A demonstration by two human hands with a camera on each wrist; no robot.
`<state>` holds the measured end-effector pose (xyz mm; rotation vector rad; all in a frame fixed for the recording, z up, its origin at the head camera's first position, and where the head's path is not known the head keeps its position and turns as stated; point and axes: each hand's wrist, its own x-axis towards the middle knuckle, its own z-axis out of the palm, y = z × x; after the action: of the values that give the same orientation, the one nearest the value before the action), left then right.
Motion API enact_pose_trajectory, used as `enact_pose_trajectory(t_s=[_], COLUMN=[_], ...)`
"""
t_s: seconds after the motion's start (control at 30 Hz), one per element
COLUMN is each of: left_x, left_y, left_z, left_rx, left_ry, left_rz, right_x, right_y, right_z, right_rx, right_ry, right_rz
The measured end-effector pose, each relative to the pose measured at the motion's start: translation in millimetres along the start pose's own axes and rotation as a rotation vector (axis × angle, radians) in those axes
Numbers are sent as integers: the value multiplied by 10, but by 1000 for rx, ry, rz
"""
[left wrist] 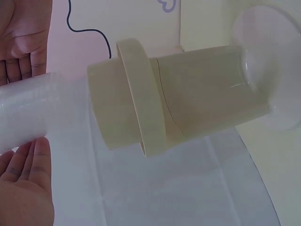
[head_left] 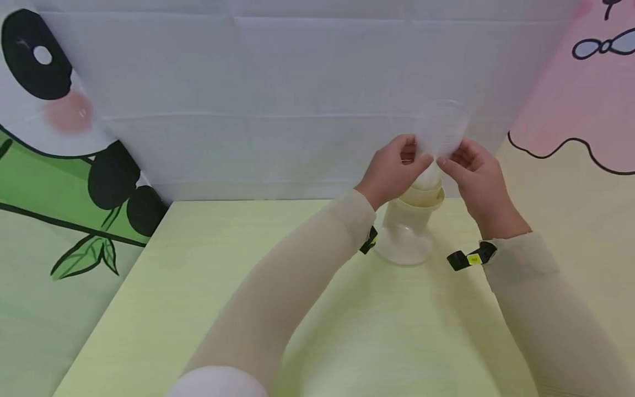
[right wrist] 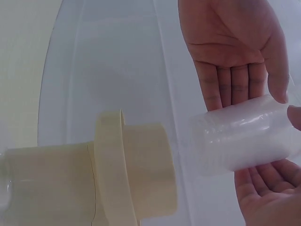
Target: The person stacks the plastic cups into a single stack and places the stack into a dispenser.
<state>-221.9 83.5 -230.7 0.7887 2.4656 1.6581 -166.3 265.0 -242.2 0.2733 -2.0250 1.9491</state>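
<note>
Both hands hold a clear plastic cup (head_left: 443, 124) upright, wide end up, above a cream cylindrical stand. The left hand (head_left: 397, 168) grips its left side between thumb and fingers; the right hand (head_left: 473, 176) grips the right side. In the left wrist view the cup's narrow lower end (left wrist: 28, 108) points at the top of the stand (left wrist: 202, 94), with a gap between them. From the right wrist view, fingers of both hands lie along the cup (right wrist: 244, 136). The stand has a raised collar (right wrist: 110, 165) and a wide, glossy see-through base (head_left: 404, 251).
The stand is on a pale yellow-green table (head_left: 223, 248), near its back edge. A white sheet (head_left: 297, 99) hangs behind it. Cartoon drawings cover the green wall at left and the pink wall (head_left: 570, 105) at right.
</note>
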Motion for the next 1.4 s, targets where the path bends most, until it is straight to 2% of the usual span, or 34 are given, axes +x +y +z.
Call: enact_pose_trajectory(t_s=[0.23,0.4,0.5,0.83,1.07,1.23,1.4], left_x=[132,177,150,29,-10,-11,-10], left_y=[-70,-150,-185,-229,-249,-325,-374], left_z=[49,89,145,346,436,467,490], left_rx=[9,3,-1,63,129,210,267], left_ry=[5,-3,5,45,56,54,41], left_rz=[-12,-21,-30,-86,-109,-113,-109], right_x=[152,186,169,50,-18,-43,-63], right_y=[161,259,305,407,429,479,540], right_z=[-61,-98,-135,-268,-345,-357,-380], right_rx=[45,28,10,-238,-404,-463,-467], right_ry=[-20,-13,-19,-52,-81,-103,-110], right_rz=[-22,-9,4,42,121,163,193])
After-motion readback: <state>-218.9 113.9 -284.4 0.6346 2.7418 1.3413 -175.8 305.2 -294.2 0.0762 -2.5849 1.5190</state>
